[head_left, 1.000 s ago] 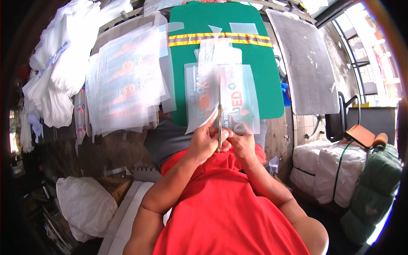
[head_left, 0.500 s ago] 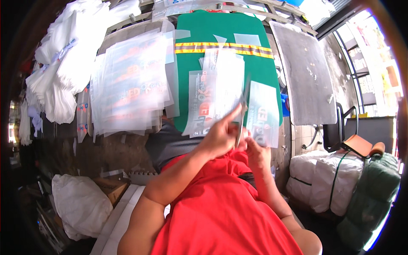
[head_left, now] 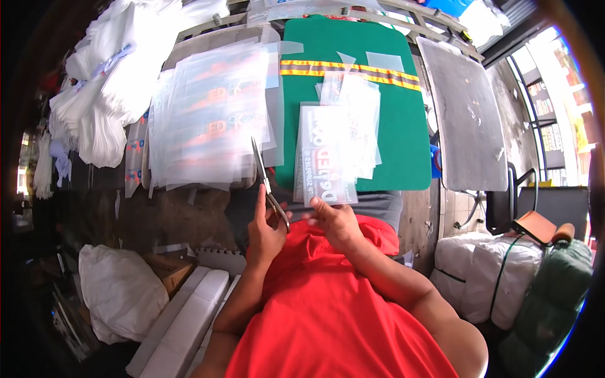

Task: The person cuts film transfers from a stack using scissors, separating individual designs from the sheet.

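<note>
My left hand (head_left: 267, 232) is closed on the handles of a pair of scissors (head_left: 267, 189). The blades point away from me, their tips by the right edge of a broad pile of clear printed plastic sheets (head_left: 211, 120). On the green mat (head_left: 403, 151) lies a cut printed plastic piece (head_left: 328, 151), atop a smaller stack of such pieces (head_left: 362, 126). At this piece's near edge is my right hand (head_left: 339, 225), thumb and fingers apart, the thumb touching or nearly touching its edge. The fingertips of the right hand are slightly blurred.
A yellow-and-grey striped band (head_left: 353, 70) crosses the mat. White bundles (head_left: 101, 126) hang at the left. A grey board (head_left: 466, 120) is at the right, with wrapped bales (head_left: 485, 271) below it. A white sack (head_left: 120, 296) sits at lower left.
My left hand has swung left with the scissors, away from the plastic piece. My right hand has moved left, and its piece now lies on the stack. The whole view has shifted slightly.
</note>
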`<act>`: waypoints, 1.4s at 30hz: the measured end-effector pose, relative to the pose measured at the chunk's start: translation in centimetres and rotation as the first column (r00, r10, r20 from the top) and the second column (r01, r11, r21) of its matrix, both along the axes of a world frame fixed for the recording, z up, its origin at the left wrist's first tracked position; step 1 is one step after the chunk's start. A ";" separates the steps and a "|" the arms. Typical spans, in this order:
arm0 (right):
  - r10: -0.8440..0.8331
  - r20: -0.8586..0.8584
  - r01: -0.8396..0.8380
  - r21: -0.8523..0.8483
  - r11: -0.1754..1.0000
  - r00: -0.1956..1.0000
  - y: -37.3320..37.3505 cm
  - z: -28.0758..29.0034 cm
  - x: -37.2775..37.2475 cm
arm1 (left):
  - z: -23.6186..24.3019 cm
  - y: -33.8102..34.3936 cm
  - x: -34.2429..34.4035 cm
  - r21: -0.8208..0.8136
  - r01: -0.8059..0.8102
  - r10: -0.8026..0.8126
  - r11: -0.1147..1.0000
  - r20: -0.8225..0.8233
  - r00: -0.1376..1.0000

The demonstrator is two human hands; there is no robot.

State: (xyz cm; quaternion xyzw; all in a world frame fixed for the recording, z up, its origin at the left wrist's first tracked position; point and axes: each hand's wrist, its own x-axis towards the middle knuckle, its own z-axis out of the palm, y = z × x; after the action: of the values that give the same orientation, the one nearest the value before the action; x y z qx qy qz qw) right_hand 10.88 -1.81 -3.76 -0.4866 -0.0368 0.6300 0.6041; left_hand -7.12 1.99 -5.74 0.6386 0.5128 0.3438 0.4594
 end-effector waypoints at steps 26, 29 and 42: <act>0.211 0.802 -0.353 -0.460 0.815 -0.558 7.3 2.2 9.9 | 0.7 0.8 -0.3 -0.203 0.022 0.048 0.979 0.333 0.942; 0.142 0.851 -0.332 -0.344 0.878 -0.505 7.6 2.4 9.3 | -0.5 0.0 -1.8 -0.248 0.000 0.086 0.969 0.337 0.938; 0.178 0.803 -0.358 -0.436 0.826 -0.568 7.0 0.3 9.4 | 0.7 -0.8 -2.7 -0.117 0.070 -0.037 0.991 0.262 0.964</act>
State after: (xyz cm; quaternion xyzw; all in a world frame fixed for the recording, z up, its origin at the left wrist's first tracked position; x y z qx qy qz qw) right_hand 20.33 5.18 -3.46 -0.7084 -0.6976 0.0570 0.0911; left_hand -9.86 1.19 -5.03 0.5718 0.4513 0.3791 0.5707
